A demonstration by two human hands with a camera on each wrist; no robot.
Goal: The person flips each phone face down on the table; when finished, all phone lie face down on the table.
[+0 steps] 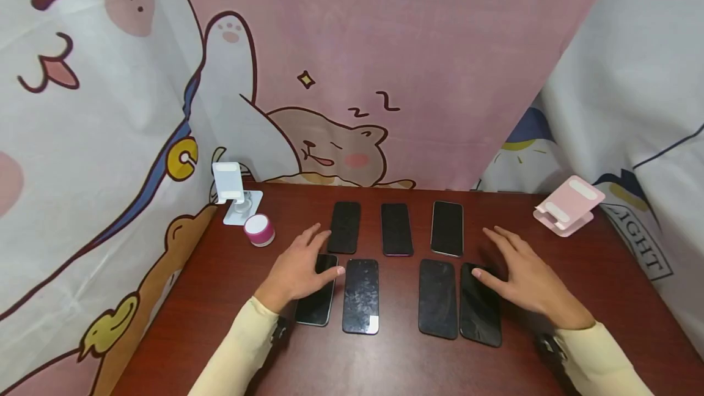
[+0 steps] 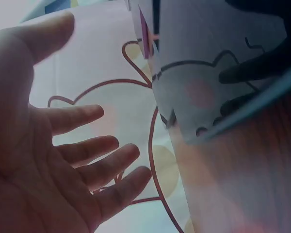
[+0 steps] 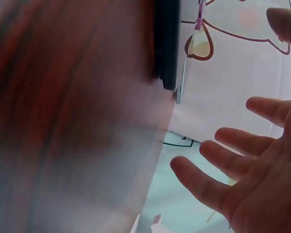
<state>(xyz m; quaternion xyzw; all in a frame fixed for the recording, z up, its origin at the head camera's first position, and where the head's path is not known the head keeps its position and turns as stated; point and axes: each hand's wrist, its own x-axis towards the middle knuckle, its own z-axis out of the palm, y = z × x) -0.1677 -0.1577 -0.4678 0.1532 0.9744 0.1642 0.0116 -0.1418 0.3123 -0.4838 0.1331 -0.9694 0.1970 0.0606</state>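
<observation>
Seven flat black slab smartphones lay face up on the dark red-brown wooden bench (image 1: 594, 286), in two rows.

Back row, three phones: back-left phone (image 1: 344, 227), back-middle phone (image 1: 396, 229), back-right phone (image 1: 447, 228), set apart from one another.

Front row, four phones: front-left phone (image 1: 317, 302), partly under the left hand (image 1: 299, 267); smudged front phone (image 1: 361, 296) just beside it; a third front phone (image 1: 437, 298); front-right phone (image 1: 480, 312) touching or nearly touching the third.

The left hand lay palm down with fingers straight and spread, gripping nothing. The right hand (image 1: 528, 277) was likewise flat and spread, thumb over the front-right phone's top edge, gripping nothing.

Also present: white folding phone stand (image 1: 233, 193) and small pink-and-white round cylinder (image 1: 259, 229) at back left; pink folding phone stand (image 1: 569, 205) at back right; pink cartoon-cat cloth backdrop (image 1: 440, 66) behind.
</observation>
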